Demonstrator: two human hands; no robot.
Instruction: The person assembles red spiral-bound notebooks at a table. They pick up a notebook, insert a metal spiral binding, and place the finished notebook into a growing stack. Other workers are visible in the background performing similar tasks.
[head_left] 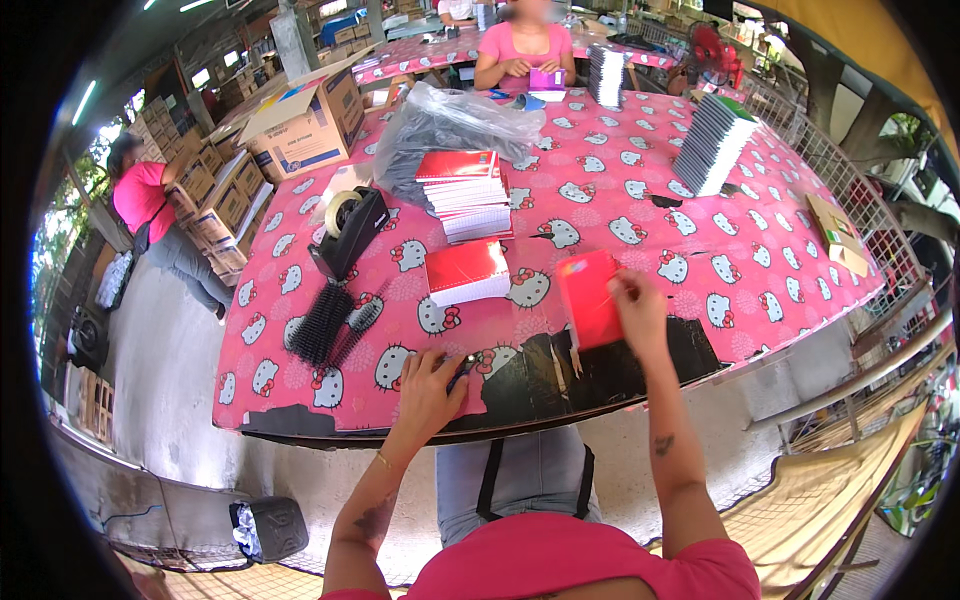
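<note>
My right hand (640, 308) pinches a red-covered notebook (588, 298) by its right edge, over the torn black patch at the table's front. On the table near the front edge rests my left hand (430, 392), its thumb and fingers round a small dark tool (462, 370) with a shiny tip; its kind is hard to make out. Ahead of that hand lies a short stack of red notebooks (468, 272), with a taller stack (462, 195) behind it. Left of my left hand are black bristly strips (320, 326), which look like binding combs.
A black tape dispenser (350, 232) stands at the left, near a plastic bag (440, 135) and an open cardboard box (305, 122). Black-edged notebook stacks (715, 145) stand at the far right. A co-worker (525, 50) sits across the pink table (640, 225); another (150, 200) stands by boxes at left.
</note>
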